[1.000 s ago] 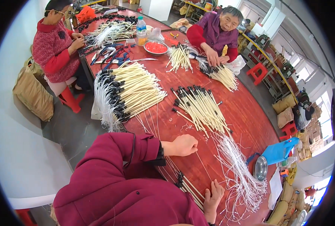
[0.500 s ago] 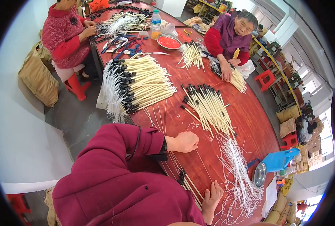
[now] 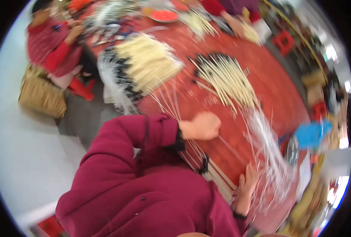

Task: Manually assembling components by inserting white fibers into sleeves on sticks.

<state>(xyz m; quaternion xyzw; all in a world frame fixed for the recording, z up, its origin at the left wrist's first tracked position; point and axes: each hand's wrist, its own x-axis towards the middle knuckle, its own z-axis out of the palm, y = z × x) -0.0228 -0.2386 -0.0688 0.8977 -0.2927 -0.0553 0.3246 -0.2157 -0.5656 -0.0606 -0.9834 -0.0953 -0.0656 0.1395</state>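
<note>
Thin white thread (image 3: 231, 146): runs nearly straight over the red worktop (image 3: 278, 89), from the left hand to the right hand's fingertips. Left hand (image 3: 202, 125) curled into a fist, thread leaving it; exact grip blurred. Right hand (image 3: 247, 183) open, fingers extended, near the thread's far end – cannot tell whether it pinches it.

Versus the previous frame: whole view shifted and smeared; both hands keep the same pose. The far co-worker's head has left the picture.

Slim cream rods with black ends (image 3: 219, 177) lie between the person's body and the right hand. Ahead: a fanned bundle of black-tipped cream rods (image 3: 228, 81), with a loose sheaf of white cords (image 3: 268, 144) trailing from it. Farther left, a larger cream rod stack (image 3: 149, 59) reaches the worktop's left edge.

Open room: bare surface right of the fanned bundle, out to the curved right edge.

Containers: shallow round metal bowl (image 3: 164, 21) – bright red contents, pieces indistinct. Blue plastic container (image 3: 311, 134) near the right edge; interior not visible.
</note>
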